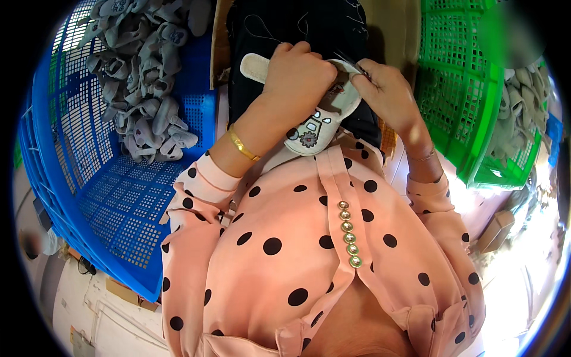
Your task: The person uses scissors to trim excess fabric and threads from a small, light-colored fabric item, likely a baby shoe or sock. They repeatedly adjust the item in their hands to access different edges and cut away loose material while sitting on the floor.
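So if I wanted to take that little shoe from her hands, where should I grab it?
Probably the rounded toe end of the small shoe, coming from below, near her chest. That end, with its patch decoration, sticks out free. Her left hand wraps the middle, and her right hand, holding a small tool, works at the right edge, so those parts are covered.

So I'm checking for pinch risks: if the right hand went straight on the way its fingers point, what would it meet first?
The right hand points toward the person's left, across the small shoe. It would most likely meet the left hand gripping that shoe first, though depth is hard to judge here.
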Available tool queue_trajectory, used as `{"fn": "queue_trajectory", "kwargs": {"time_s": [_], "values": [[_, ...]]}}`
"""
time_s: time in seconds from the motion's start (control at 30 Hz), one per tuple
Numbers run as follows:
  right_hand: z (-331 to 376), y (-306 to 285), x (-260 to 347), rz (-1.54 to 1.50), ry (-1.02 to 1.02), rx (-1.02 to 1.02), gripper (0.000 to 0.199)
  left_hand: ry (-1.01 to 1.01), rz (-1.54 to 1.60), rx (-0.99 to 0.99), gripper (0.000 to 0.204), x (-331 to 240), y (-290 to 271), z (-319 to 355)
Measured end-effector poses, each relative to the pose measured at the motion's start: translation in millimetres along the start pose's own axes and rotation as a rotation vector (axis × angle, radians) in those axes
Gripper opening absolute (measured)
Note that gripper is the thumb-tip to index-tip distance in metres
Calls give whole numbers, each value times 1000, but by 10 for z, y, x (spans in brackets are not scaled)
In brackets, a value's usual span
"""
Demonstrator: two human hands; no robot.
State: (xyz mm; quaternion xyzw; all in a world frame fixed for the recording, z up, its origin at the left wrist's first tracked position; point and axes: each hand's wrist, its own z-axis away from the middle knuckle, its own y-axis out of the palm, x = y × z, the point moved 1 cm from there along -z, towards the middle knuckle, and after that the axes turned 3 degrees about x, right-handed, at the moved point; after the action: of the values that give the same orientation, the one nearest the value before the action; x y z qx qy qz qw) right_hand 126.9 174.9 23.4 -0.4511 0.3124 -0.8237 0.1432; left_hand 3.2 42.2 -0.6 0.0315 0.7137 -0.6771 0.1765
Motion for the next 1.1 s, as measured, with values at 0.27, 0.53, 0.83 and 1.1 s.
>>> {"fn": "queue_trajectory", "kwargs": {"time_s": [0.27, 0.53, 0.83, 1.1], "values": [[99, -142, 51, 237, -105, -175, 42, -47, 339, 120, 10, 107, -25, -93], [243, -469, 366, 1007, -476, -156, 39, -15, 450, 178, 16, 165, -119, -176], [-4, -427, 414, 1392, -580, 202, 13, -17, 512, 211, 19, 135, -156, -233], [-195, -296, 357, 1468, -448, 384, 5, -31, 602, 270, 18, 172, -145, -276]]}}
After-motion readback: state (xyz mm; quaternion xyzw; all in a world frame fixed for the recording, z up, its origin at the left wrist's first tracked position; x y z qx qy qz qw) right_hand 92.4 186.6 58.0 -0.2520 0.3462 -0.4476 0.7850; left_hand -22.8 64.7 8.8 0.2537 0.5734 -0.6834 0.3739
